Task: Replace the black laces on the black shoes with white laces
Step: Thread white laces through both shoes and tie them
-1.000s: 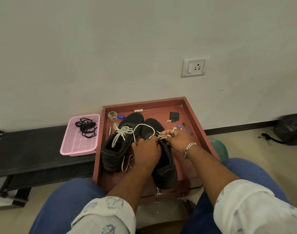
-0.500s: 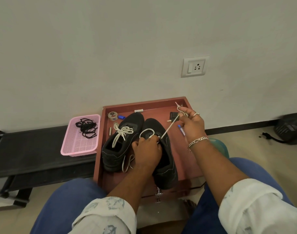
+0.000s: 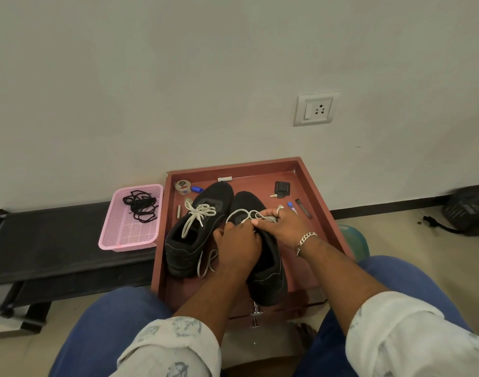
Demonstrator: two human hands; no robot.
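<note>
Both your hands meet over the lacing of the right-hand black fabric shoe [image 3: 262, 257] in the shallow red-brown wooden tray [image 3: 318, 210]. Your right hand [image 3: 280, 225] pinches the white cord lace [image 3: 239, 213], which loops toward the shoe's toe, just beyond your knuckles. Your left hand [image 3: 237, 244] curls over the tongue; I cannot tell what it clamps. The shoe's long axis runs away from you, so your right hand is nearer the free loop. The removed black laces [image 3: 139, 204] lie in the pink mesh plastic basket [image 3: 129, 235], left of the tray.

Plain room: bare wall [image 3: 178, 77], socket [image 3: 315, 109], tiled floor [image 3: 423, 254].
</note>
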